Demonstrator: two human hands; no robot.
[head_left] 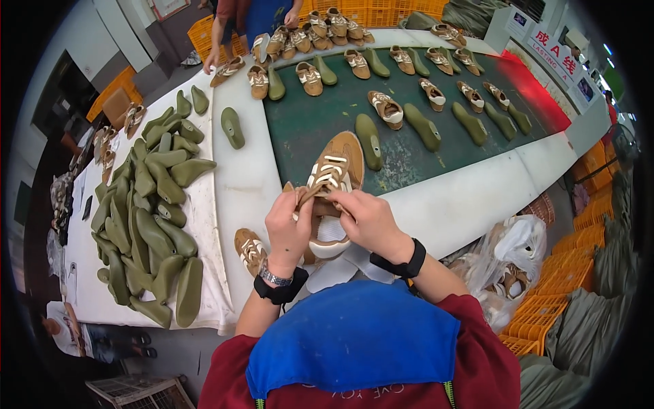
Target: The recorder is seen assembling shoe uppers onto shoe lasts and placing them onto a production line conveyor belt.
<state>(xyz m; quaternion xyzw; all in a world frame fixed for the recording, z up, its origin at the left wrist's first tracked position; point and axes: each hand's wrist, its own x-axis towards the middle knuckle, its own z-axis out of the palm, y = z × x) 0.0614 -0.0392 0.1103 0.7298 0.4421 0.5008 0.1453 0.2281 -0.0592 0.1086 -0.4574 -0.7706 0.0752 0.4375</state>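
I hold a tan shoe upper (338,163) with white stripes and white lining up in front of my chest. My left hand (287,227) grips its left side near the heel opening. My right hand (366,217) pinches the laces and the opening's right edge. Both wrists carry black bands, and the left also has a metal bracelet. A second tan shoe upper (249,249) lies on the white table edge (248,184) just left of my left hand. One olive green shoe last (368,140) stands on the green conveyor belt (320,116) right behind the held shoe.
A heap of olive green lasts (150,211) covers the table on the left. More shoe uppers and lasts sit in pairs along the belt (422,95). Another person (252,27) works at the far end. Orange crates (579,273) and a plastic bag of uppers (511,266) stand at right.
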